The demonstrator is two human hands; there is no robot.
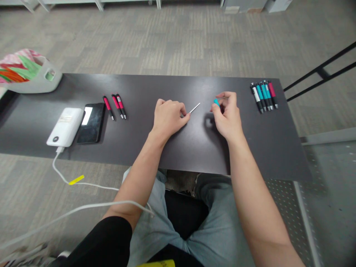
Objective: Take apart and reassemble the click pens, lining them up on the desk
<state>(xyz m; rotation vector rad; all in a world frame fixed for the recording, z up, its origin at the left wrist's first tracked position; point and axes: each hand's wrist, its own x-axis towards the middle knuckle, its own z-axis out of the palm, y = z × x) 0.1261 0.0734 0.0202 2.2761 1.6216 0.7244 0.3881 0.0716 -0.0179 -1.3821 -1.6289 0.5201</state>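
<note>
Near the middle of the dark table (pixel 194 148), my left hand (pixel 170 118) is closed on a thin white-and-silver rod (pixel 195 107), whose tip points up and right. My right hand (pixel 227 115) is raised a little over the table, with a small teal piece (pixel 216 102) between its thumb and fingers. A gap separates the rod's tip from the teal piece. To the right lie several pens (pixel 261 96) side by side, with white, teal and red barrels. Red-and-black pens (pixel 119 106) lie left of my left hand.
A black phone (pixel 92 124) and a white power bank (pixel 65 127) lie at the left, with a white cable (pixel 96 185) running over my left forearm. A white basket (pixel 51 79) of colourful items stands at the far left. Black bars (pixel 322 72) rise past the right edge.
</note>
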